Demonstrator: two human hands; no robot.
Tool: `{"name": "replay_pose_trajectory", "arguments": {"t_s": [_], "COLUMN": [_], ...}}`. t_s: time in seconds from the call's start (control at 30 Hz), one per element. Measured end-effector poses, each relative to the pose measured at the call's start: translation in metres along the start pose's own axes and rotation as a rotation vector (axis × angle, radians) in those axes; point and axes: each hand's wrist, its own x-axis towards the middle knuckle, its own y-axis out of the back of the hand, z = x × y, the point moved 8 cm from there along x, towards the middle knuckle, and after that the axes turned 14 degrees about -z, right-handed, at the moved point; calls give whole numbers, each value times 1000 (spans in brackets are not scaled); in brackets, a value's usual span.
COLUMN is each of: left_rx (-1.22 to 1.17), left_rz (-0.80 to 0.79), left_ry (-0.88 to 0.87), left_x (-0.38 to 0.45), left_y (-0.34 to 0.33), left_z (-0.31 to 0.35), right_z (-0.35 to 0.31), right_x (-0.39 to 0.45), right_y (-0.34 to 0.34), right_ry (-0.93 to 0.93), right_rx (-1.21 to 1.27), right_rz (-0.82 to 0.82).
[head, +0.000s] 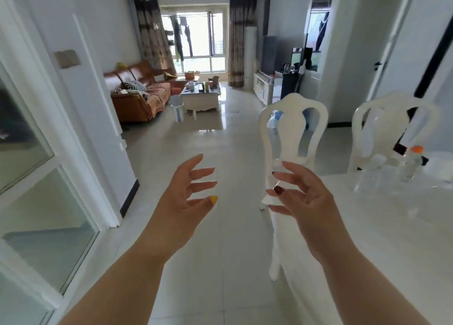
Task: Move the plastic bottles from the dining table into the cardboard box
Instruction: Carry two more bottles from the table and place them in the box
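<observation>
both hands are hovering empty at the frame's centre, so this looks like the reach before a pickup. the left hand [188, 190] and right hand [302, 197] are facing each other, fingers spread wide. the plastic bottles [392, 173] are standing at right on the dining table [367, 226]; next, the hands need to swing right. no cardboard box is showing.

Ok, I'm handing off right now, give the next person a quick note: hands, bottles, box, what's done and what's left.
Left hand: open, empty, raised over the floor.
Right hand: open, empty, raised beside the dining table.
Clear plastic bottles stand at the table's far right; one has an orange cap.
The cardboard box is not in view.
Done: cannot tell.
Left: move the bottles on the table into the box.
</observation>
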Motion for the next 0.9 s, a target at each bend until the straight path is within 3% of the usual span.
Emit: {"name": "replay_pose_trajectory", "arguments": {"t_s": [0.2, 0.47, 0.9], "left_rx": [-109, -253, -291], "left_rz": [-292, -664, -913], "left_ry": [-107, -211, -316], "left_x": [144, 265, 410], "left_y": [-24, -161, -347], "left_z": [-22, -11, 8], "right_z": [24, 31, 58], "right_x": [39, 30, 32], "right_y": [46, 149, 311], "right_ry": [-14, -67, -115], "right_rx": [-73, -216, -283], "right_rz": [259, 617, 967]}}
